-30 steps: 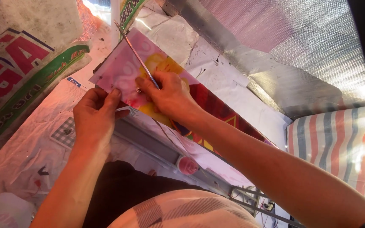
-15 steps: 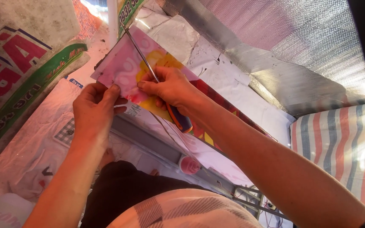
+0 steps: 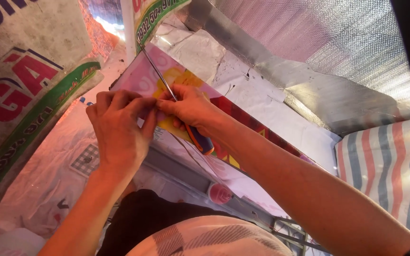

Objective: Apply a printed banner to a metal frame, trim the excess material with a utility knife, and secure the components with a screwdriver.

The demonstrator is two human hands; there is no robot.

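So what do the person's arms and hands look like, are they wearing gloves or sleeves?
No gloves and no sleeves show. The left hand and right hand are bare, and both forearms are uncovered all the way to the picture's edge. No rings, watch or bracelets are visible on either one.

A woven sack (image 3: 20, 90) printed in red, green and purple fills the left side, lying on white plastic sheeting (image 3: 48, 175). Silvery foil sheeting (image 3: 338, 61) spreads over the upper right, with a striped red, white and blue tarp (image 3: 385, 170) below it. A grey metal rail (image 3: 186, 173) runs diagonally, a small pink round cap (image 3: 220, 193) just beside it.
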